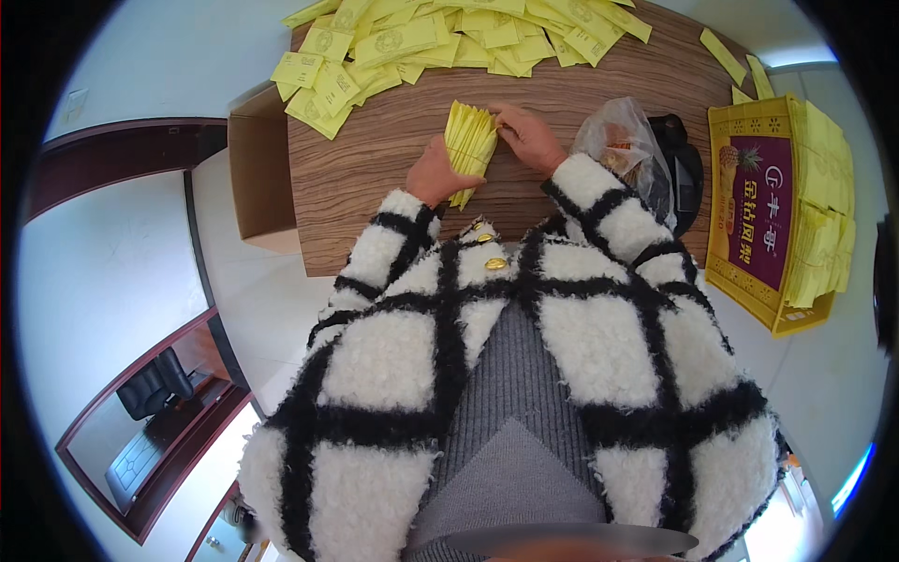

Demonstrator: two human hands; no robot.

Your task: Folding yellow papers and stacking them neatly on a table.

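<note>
A thick bundle of yellow paper packets [470,140] stands fanned out over the near side of the table. My left hand [434,172] is closed around its lower left side, the thumb lying across the front. A thin line like a band crosses the bundle near its middle. My right hand [530,140] is at the bundle's upper right edge, its fingers curled and the fingertips touching the packets there. Whatever those fingers pinch is too small to tell. Beyond both hands, a wide heap of loose yellow packets [403,42] covers the far part of the table.
The wood-grain table [375,187] has a cardboard box [257,169] at its left side. To the right lie a clear plastic bag [620,140] and a black bag [688,173]. Farther right, a yellow crate [782,318] holds bundled packets. A few single packets [723,58] lie at the far right.
</note>
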